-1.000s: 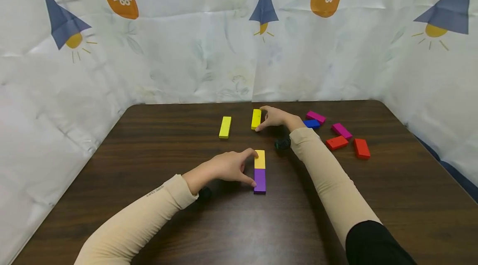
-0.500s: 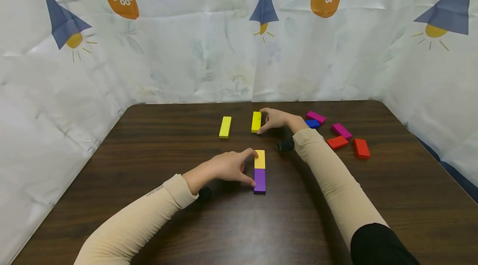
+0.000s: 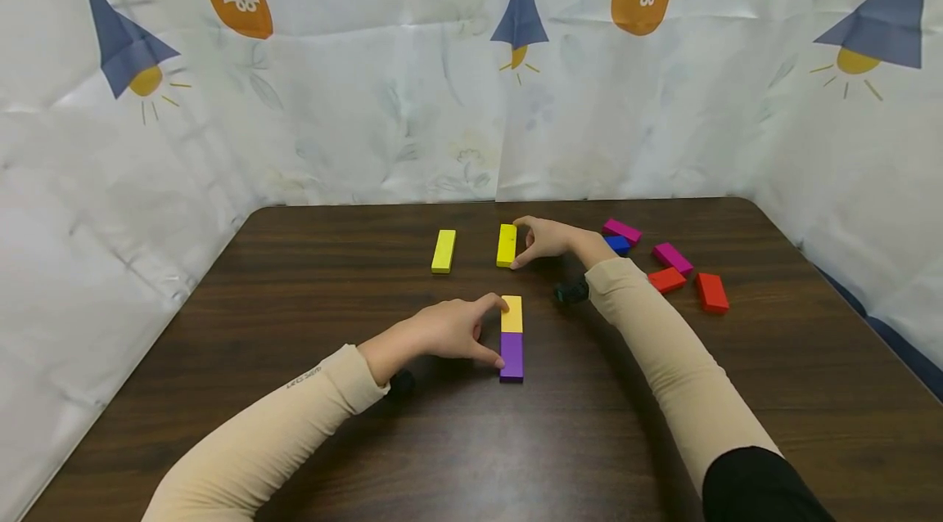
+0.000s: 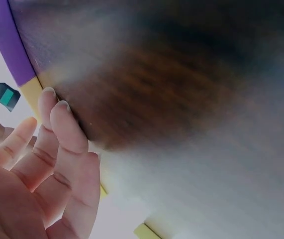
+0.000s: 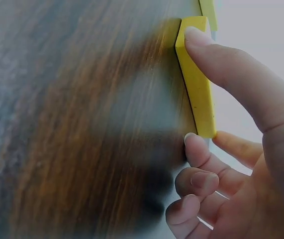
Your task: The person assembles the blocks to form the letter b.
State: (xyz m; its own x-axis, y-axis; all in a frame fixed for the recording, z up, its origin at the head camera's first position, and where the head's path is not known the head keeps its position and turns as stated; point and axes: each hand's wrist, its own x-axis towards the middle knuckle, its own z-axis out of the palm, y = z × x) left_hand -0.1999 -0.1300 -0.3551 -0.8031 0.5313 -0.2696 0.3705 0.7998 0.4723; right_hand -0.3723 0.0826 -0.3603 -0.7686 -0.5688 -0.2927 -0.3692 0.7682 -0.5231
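Note:
In the head view, my right hand [image 3: 548, 240] pinches a yellow block [image 3: 507, 245] lengthwise, thumb at its near end and index finger at its far end. The right wrist view shows the same yellow block [image 5: 197, 79] close to the dark wood, with the other fingers curled beneath. My left hand [image 3: 451, 330] lies beside two blocks set end to end. Its index fingertip touches the orange-yellow block [image 3: 512, 314], and its thumb tip touches the purple block [image 3: 512, 357]. Several of its fingers extend along the row in the left wrist view.
Another yellow block [image 3: 444, 251] lies at the back, left of the held one. Right of my right wrist are a blue block [image 3: 617, 244], two magenta blocks [image 3: 673, 258] and two red blocks [image 3: 712, 293]. A patterned white curtain [image 3: 368, 113] borders the table [image 3: 331, 260].
My right hand has drawn the yellow block a little nearer, toward the orange-yellow and purple row. The left hand and its two blocks have stayed in place.

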